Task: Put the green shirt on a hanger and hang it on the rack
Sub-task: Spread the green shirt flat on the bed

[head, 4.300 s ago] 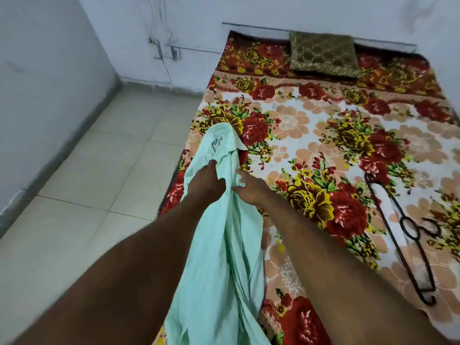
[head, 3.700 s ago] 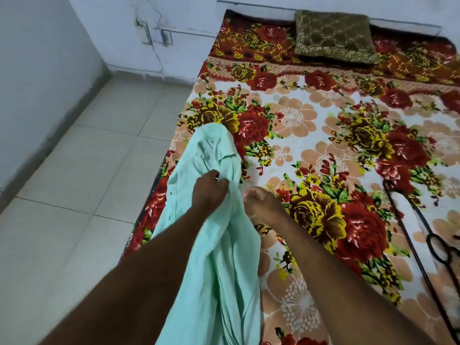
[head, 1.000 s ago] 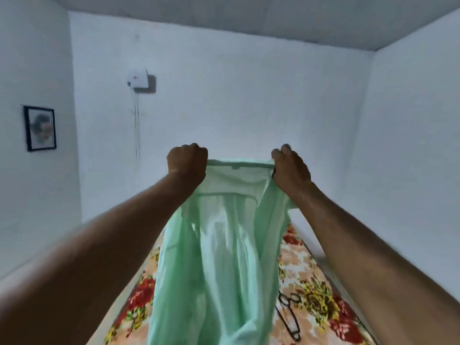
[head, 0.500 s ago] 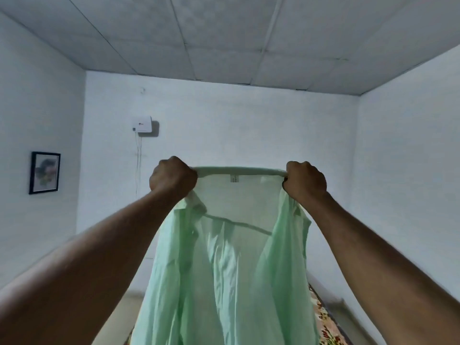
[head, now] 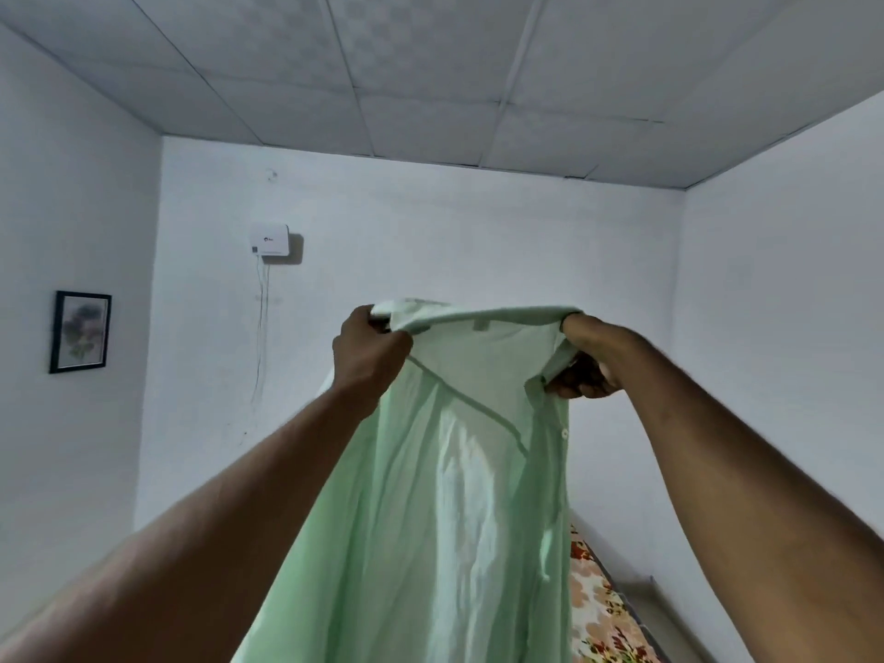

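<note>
High in mid-air at the centre of the scene, lifted well clear of the floral bedspread (head: 598, 610): green shirt (head: 459, 471), hung by its collar (head: 478, 315), inside facing the viewer, front open, body falling straight down past the bottom of the view. Gripped at the collar's left end by left hand (head: 368, 349), fingers curled round a bunched fold of cloth. Held on the right by right hand (head: 586, 361), fingers closed on the collar tip and the button edge just below it. Half a second ago stretched level between two fists; now slackened and tilted, left hand higher, right hand dropped and turned under the cloth. Seconds before that, bunched lengthwise on the bedspread; now shaken out, neck opening found. Judged meaning: shirt sorted and ready for a hanger, yet none in it. Hanger last seen lying on the bedspread a second ago, now out of view below; rack nowhere in sight. Likely next need: one hand freed for the hanger, collar kept up by the other. Low at the near right, only a strip of bedspread along the right wall. On the far wall to the left, small white box (head: 270, 240) with a cable hanging below; further left, on the left wall, framed picture (head: 80, 331).
</note>
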